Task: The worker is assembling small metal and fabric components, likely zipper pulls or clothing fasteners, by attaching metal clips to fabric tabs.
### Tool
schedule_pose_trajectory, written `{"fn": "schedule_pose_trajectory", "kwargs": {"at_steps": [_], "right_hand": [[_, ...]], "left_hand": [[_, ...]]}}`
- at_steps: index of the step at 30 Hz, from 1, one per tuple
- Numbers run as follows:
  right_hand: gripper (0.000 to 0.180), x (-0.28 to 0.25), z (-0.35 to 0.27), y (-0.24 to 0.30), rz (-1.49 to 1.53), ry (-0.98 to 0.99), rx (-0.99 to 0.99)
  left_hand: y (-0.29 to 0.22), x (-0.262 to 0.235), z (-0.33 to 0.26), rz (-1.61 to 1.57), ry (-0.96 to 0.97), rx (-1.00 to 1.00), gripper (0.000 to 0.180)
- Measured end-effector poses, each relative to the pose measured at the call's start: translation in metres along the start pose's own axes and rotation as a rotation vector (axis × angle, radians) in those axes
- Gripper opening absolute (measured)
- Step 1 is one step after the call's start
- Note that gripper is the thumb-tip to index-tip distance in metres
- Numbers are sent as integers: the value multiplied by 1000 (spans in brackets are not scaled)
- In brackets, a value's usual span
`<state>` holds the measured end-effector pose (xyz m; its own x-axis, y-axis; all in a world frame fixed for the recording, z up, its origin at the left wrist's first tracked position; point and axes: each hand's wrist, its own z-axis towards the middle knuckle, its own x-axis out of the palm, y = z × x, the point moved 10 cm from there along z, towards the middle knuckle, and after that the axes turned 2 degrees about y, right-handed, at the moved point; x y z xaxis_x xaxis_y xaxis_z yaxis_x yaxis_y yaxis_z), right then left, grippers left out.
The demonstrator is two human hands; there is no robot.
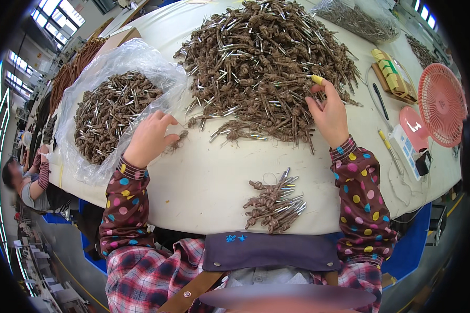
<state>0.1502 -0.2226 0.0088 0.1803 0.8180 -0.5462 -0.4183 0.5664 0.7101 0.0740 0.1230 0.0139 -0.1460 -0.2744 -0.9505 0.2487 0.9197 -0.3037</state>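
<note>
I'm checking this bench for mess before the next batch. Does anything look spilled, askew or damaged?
Nothing looks damaged. The big pile of knotted brown cords has loose pieces straggling off its near edge onto the white table, between the left hand and right hand. The small sorted bundle lies close to the table's front edge.

A clear plastic bag [96, 78] of knotted cords is seen just left of the left hand [150, 136]; another clear bag [355, 18] lies far beyond the right hand [329, 112].

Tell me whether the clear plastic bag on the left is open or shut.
Open: the clear plastic bag gapes wide, exposing its knotted brown cords.
</note>
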Motion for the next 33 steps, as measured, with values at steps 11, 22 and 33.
{"fn": "schedule_pose_trajectory", "kwargs": {"at_steps": [11, 22, 33], "right_hand": [[44, 11, -19, 40, -11, 62, -90], [35, 17, -30, 50, 657, 242, 232], [20, 42, -42, 49, 717, 484, 304]], "left_hand": [[-106, 50, 42, 84, -169, 322, 28], [-144, -34, 40, -205, -463, 360, 17], [-146, 13, 56, -663, -259, 419, 12]]}}
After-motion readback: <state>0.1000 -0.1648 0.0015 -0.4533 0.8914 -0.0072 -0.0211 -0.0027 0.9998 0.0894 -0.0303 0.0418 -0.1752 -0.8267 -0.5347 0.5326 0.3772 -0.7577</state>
